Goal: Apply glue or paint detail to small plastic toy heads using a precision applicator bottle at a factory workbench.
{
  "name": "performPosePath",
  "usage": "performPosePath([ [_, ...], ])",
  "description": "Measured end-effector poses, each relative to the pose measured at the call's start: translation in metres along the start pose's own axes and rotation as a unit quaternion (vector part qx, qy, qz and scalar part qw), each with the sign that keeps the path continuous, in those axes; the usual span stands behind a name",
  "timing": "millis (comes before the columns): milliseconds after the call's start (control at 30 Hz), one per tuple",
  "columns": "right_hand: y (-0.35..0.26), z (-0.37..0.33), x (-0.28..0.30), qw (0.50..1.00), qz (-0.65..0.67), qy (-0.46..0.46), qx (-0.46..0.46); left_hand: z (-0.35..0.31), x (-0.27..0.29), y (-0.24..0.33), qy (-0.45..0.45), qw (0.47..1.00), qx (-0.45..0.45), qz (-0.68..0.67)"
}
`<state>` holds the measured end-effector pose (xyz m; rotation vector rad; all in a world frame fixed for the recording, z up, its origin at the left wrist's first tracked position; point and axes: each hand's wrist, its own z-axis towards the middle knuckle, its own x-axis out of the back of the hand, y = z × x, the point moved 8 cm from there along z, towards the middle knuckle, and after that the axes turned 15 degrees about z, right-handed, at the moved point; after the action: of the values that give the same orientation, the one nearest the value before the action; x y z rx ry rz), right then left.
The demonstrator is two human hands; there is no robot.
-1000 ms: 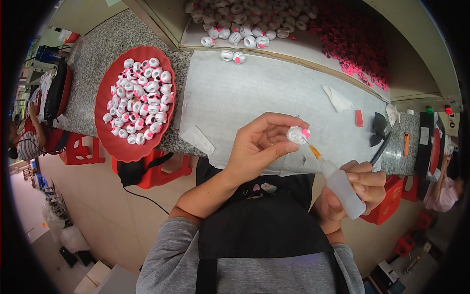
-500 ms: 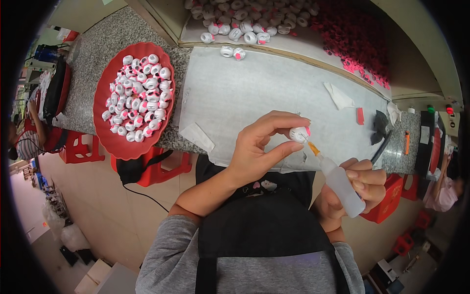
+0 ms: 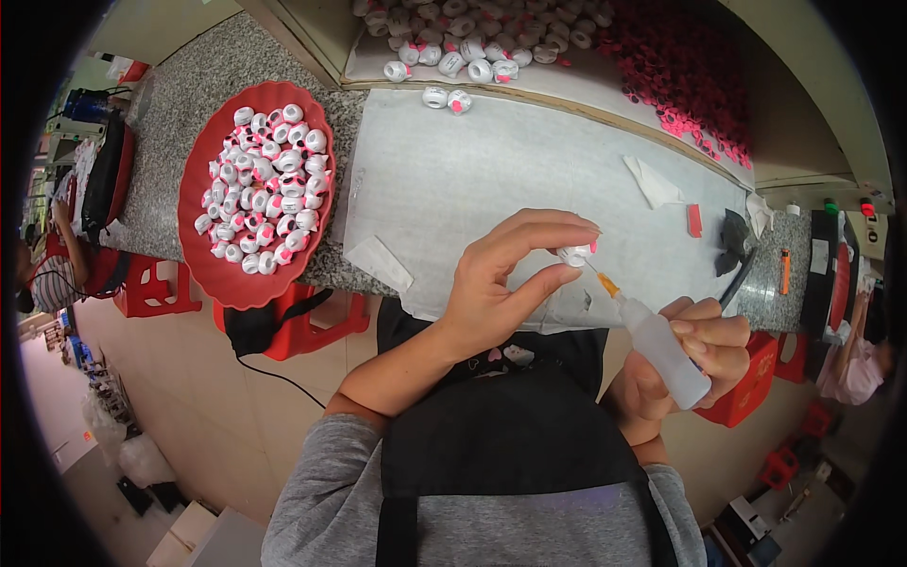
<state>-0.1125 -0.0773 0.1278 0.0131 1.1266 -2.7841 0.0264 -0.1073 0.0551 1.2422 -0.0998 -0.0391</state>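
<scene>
Between the thumb and fingers of my left hand (image 3: pixel 496 279) is a small white rounded piece (image 3: pixel 573 255) with a pink patch on its right side. My right hand (image 3: pixel 704 354) grips a translucent squeeze bottle (image 3: pixel 664 354), tilted up to the left. The bottle's orange needle tip (image 3: pixel 607 283) ends in a thin needle close to the white piece; whether it touches cannot be made out. Both hands are over the near edge of the paper-covered worktop (image 3: pixel 472 180). Two similar white pieces (image 3: pixel 446 99) lie at the paper's far edge.
To the left stands a red scalloped tray (image 3: pixel 203 260) heaped with white-and-pink pieces. A shelf at the back bears more white pieces (image 3: pixel 477 57) and a pile of small pink parts (image 3: pixel 680 104). Paper scraps (image 3: pixel 652 184), a red strip (image 3: pixel 694 221) and an orange lighter (image 3: pixel 785 272) lie right.
The bottle and my right hand have shifted slightly right, drawing the needle tip a little back from the white piece. My left hand keeps its pinch, with the piece turned slightly.
</scene>
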Motion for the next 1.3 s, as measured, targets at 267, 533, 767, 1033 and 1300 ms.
performPosePath([
  [267, 0.037, 0.015, 0.038, 0.991, 0.013, 0.056, -0.121, 0.002, 0.039, -0.007, 0.118, 0.988, 0.049, -0.087],
  [533, 0.179, 0.058, 0.058, 0.940, -0.068, -0.020, -0.333, -0.002, 0.060, -0.008, 0.163, 0.978, 0.065, -0.116],
  [767, 0.195, 0.079, 0.043, 0.836, -0.501, -0.137, -0.177, -0.002, 0.057, -0.012, 0.148, 0.978, 0.073, -0.126],
  [1033, 0.114, 0.031, 0.004, 0.918, 0.034, -0.007, -0.396, -0.002, 0.037, -0.024, 0.092, 0.984, 0.087, -0.127],
  [1300, 0.090, -0.013, -0.021, 0.875, 0.241, 0.027, -0.418, 0.000, 0.023, -0.003, 0.075, 0.995, 0.028, 0.050],
])
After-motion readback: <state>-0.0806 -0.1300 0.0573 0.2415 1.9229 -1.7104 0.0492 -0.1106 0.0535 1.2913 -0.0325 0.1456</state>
